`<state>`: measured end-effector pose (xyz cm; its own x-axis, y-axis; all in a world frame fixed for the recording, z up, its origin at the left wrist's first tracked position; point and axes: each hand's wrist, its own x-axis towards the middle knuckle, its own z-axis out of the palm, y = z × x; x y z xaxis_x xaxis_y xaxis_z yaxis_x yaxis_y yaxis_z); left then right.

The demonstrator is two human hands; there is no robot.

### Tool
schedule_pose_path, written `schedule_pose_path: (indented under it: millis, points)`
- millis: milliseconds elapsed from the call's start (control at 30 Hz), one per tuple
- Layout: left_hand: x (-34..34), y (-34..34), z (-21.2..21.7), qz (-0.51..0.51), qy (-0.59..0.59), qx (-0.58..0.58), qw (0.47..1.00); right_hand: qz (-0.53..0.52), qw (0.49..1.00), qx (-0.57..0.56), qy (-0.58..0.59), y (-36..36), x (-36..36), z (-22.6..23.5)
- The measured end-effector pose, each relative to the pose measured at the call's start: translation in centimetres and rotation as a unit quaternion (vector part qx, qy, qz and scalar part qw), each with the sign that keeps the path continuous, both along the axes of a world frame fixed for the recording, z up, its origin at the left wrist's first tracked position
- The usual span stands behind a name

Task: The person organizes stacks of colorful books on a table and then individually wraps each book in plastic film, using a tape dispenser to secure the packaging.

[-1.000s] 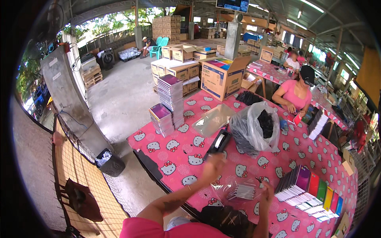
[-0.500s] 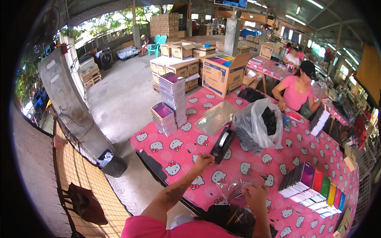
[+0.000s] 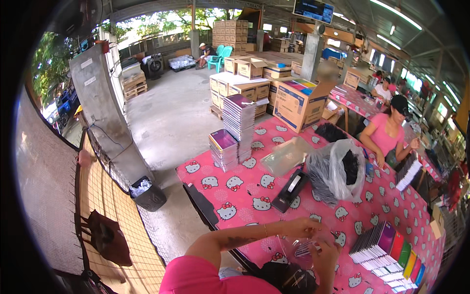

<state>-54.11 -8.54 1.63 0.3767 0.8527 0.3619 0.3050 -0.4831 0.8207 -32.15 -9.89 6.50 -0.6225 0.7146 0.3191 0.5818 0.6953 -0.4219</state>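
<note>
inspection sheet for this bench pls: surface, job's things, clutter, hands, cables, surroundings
Surface: pink cartoon-cat tablecloth over a long table.
Job's things: small clear plastic packet between both hands; contents too small to tell.
Clutter: black tape dispenser, clear plastic bag of dark items, two stacks of purple-covered notebooks, fanned row of coloured notebooks.
Hands: left hand and right hand both on the packet.
Cables: nothing seen on the table.
Surroundings: co-worker in pink top, cardboard boxes, concrete floor.

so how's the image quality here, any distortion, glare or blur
Head view: strong fisheye bend, with a black rim and the concrete pillar curving; the roof lights glare white; the left hand and right hand look slightly soft; the pink tablecloth is evenly daylit.
</note>
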Motion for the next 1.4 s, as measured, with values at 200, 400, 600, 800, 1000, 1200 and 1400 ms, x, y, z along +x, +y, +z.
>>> schedule_pose_path:
  millis: [200,400,600,800,1000,1200,1400]
  points:
    - [0.1,0.7,3.2,-0.041,0.088,0.141,0.985,-0.069,0.995,0.009,0.071,0.4,4.1,1.6]
    - [1.7,1.6,2.0,0.012,0.118,0.204,0.972,0.149,0.986,-0.037,0.068,3.2,5.8,-7.1]
    - [4.7,3.2,0.6,0.012,0.148,0.249,0.957,0.140,0.989,-0.055,-0.009,3.1,6.1,-6.9]
    - [7.7,3.2,-1.1,0.138,0.149,0.087,0.975,0.129,0.987,-0.089,0.026,2.7,6.0,-7.6]
    - [4.8,0.8,-2.6,0.073,-0.180,-0.206,0.959,0.084,0.881,-0.330,0.329,3.5,5.8,-5.6]
    - [4.1,-0.5,-4.4,0.097,-0.104,-0.229,0.963,0.101,0.800,-0.479,0.348,7.5,4.3,-8.3]
    - [6.1,-1.4,-3.8,0.173,-0.051,-0.104,0.978,0.123,0.887,-0.368,0.251,8.2,5.2,-10.9]
